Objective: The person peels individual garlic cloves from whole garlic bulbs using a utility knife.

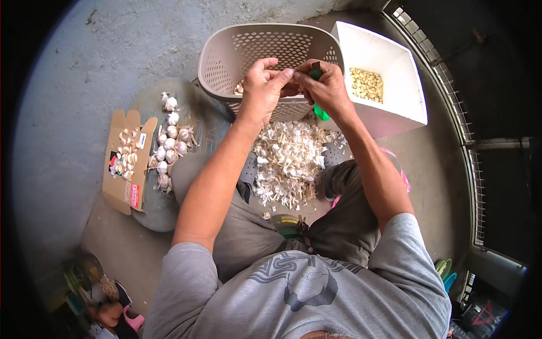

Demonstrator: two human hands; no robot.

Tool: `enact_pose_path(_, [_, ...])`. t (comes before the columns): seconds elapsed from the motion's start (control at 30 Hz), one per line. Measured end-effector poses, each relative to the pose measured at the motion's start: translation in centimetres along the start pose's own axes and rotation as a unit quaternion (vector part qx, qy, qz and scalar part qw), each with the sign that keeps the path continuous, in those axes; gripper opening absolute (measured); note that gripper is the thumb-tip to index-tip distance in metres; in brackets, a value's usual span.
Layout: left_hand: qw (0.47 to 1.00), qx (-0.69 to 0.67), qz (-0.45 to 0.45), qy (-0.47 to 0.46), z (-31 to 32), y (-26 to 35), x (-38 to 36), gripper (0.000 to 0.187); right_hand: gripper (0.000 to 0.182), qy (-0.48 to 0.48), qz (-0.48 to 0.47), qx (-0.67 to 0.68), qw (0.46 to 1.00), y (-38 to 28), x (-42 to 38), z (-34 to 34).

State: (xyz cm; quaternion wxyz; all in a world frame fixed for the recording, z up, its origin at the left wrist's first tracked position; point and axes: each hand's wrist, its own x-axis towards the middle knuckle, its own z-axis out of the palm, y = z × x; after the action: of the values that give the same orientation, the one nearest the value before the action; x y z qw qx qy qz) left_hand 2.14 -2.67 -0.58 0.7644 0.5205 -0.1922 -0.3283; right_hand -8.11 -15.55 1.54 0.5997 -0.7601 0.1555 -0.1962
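The largest thing is the grey-brown basket (271, 42), set ahead of the person, and everything else can be placed from it. Just to its right is a white foam box (398, 107) with pale peeled cloves (367, 85) on its floor; to its left and nearer the person is a low round surface (155, 221), bearing a cardboard box (118, 192) and whole garlic bulbs (169, 150). A heap of papery skins (291, 164) lies on the near side of the basket. Seen from above, both hands line up with its near rim, the left hand (264, 85) toward its left half and the right hand (324, 86) toward its right end, nearer the foam box. The relation that counts is the thumbs' meeting, tip toward tip, above the basket. The right hand is closed around a green handle (316, 73), its long axis seeming to run away from the body. The left hand's thumb is bent toward its fingers; any piece there is too small and shaded to make out, so I cannot tell whether it grips one. Unpeeled cloves (129, 158), the smallest things, lie in the cardboard box, left of the basket.
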Motion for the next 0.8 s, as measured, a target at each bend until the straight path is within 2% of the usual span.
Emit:
enact_pose_path(0.07, [0.999, -0.002, 0.033, -0.011, -0.5, -0.7, 0.4, 0.049, 0.018, 0.025, -0.043, 0.006, 0.999, 0.6, 0.0, 0.6])
enact_pose_path(0.17, [0.998, -0.011, 0.049, -0.026, 0.0, 0.4, -0.2, 0.046, 0.018, 0.000, 0.034, 0.085, 0.996, 0.0, 0.0, 0.3])
enact_pose_path(0.3, [0.995, 0.002, 0.088, -0.057, -0.1, 0.6, -0.1, 0.046, 0.016, 0.039, 0.062, 0.187, 0.980, 0.6, 0.6, -0.4])
enact_pose_path(0.37, [0.995, 0.018, 0.080, -0.053, 0.0, 0.8, -0.2, 0.044, 0.015, 0.070, 0.065, 0.219, 0.971, 0.9, 1.1, -1.2])
enact_pose_path(0.4, [0.996, 0.027, 0.075, -0.050, 0.0, 1.0, -0.3, 0.044, 0.012, 0.045, 0.069, 0.197, 0.977, 0.5, 1.2, -2.2])
enact_pose_path(0.47, [0.995, 0.025, 0.083, -0.049, -0.4, 0.9, 0.1, 0.041, 0.012, -0.027, 0.014, -0.001, 1.000, -0.1, 0.9, -3.4])
enact_pose_path(0.5, [0.995, 0.025, 0.087, -0.048, -0.5, 1.0, 0.2, 0.040, 0.013, -0.064, -0.015, -0.101, 0.993, -0.5, 0.9, -3.8])
enact_pose_path(0.53, [0.994, 0.039, 0.095, -0.040, -0.6, 1.2, 0.3, 0.038, 0.018, -0.149, -0.011, -0.133, 0.980, -0.1, 1.0, -4.3])
enact_pose_path(0.63, [0.992, 0.069, 0.102, -0.030, -0.7, 1.3, 0.3, 0.033, 0.017, -0.252, 0.127, -0.247, 0.927, -1.4, 0.2, -3.5])
enact_pose_path(0.67, [0.992, 0.069, 0.096, -0.032, -0.8, 1.3, 0.4, 0.031, 0.018, -0.216, 0.057, -0.225, 0.948, -0.1, 0.1, -3.1])
enact_pose_path(0.77, [0.993, 0.078, 0.084, -0.037, -0.9, 1.0, 0.3, 0.026, 0.018, -0.102, 0.046, -0.063, 0.992, 0.1, 0.5, -2.4])
enact_pose_path(0.8, [0.992, 0.083, 0.082, -0.039, -0.8, 0.8, 0.3, 0.024, 0.018, -0.100, 0.027, -0.052, 0.993, -0.5, 0.6, -2.3])
